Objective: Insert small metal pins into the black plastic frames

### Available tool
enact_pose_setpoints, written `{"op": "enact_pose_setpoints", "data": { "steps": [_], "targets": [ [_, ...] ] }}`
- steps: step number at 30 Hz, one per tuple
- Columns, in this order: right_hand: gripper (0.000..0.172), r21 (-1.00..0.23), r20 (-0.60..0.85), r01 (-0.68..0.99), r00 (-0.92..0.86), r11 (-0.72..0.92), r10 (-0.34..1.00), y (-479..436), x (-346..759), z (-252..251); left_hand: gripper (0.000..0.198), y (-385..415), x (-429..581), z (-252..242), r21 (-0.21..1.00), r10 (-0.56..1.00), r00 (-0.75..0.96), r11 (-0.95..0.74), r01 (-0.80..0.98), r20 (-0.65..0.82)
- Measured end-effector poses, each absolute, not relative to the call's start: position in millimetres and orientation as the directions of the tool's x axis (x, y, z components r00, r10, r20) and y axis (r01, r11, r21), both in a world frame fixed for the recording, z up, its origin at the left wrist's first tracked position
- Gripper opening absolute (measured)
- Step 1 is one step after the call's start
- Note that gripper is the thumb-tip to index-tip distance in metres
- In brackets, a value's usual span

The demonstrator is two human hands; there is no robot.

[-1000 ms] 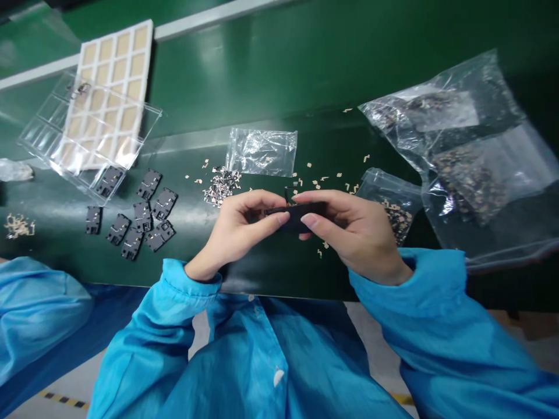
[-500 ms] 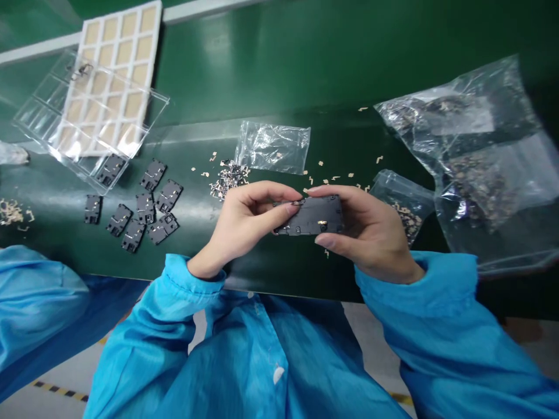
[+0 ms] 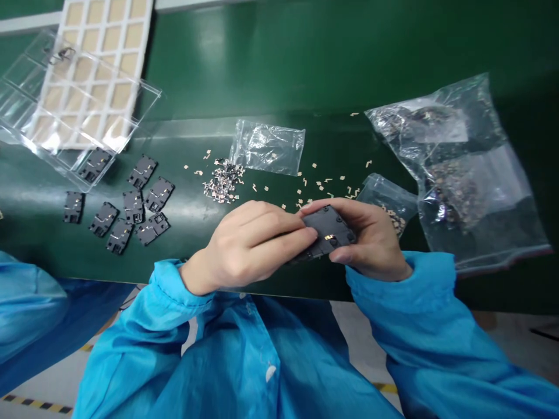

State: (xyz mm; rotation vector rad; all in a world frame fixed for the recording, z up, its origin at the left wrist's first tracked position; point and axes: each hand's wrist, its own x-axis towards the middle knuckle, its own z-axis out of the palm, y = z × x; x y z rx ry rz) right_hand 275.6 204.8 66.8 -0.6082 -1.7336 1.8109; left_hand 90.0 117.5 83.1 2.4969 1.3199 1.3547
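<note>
A black plastic part (image 3: 328,228) with a small gold contact is held above the near part of the green table. My right hand (image 3: 371,235) grips its right end between thumb and fingers. Over its left end lies my left hand (image 3: 255,241), back upward, its fingers closed on the part and hiding that side. Small metal pieces (image 3: 320,186) lie scattered just beyond the hands, and a denser pile (image 3: 222,181) of them sits beyond my left hand. Several similar black parts (image 3: 133,206) rest on the table at the left.
A clear divided tray (image 3: 151,90) overlaps a white gridded tray (image 3: 144,35) at the back left. A flat plastic bag (image 3: 268,146) lies mid-table. Bags of small parts (image 3: 458,186) (image 3: 384,201) stand at the right. Another person's blue sleeve (image 3: 30,314) shows at the left.
My left hand has turned over, its back now upward and its fingers across the black part. The black part has tilted, its right end lower. The view has shifted slightly right.
</note>
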Motion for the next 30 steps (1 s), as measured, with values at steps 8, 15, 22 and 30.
{"op": "enact_pose_setpoints", "data": {
  "steps": [8, 15, 22, 30],
  "targets": [
    [0.042, -0.992, 0.043, -0.109, -0.782, -0.068, 0.622, 202.9, 277.8, 65.0, 0.022, 108.1, 85.1, 96.7, 0.25, 0.684, 0.437, -0.663, 0.705, 0.584],
    [0.041, -0.985, 0.077, -0.151, -0.805, -0.079, 0.588, 202.5, 278.2, 65.2, 0.021, 103.2, 91.1, 98.0, 0.068, 0.613, 0.491, -0.664, 0.744, 0.619],
    [0.042, -0.984, 0.1, -0.168, -0.805, -0.063, 0.585, 201.8, 278.0, 64.1, 0.014, 98.9, 95.1, 95.1, 0.07, 0.608, 0.479, -0.662, 0.747, 0.633],
    [0.04, -0.989, 0.057, -0.124, -0.818, -0.079, 0.572, 202.5, 278.7, 67.3, 0.014, 99.2, 91.9, 91.6, 0.003, 0.555, 0.514, -0.681, 0.732, 0.654]
  ]
}}
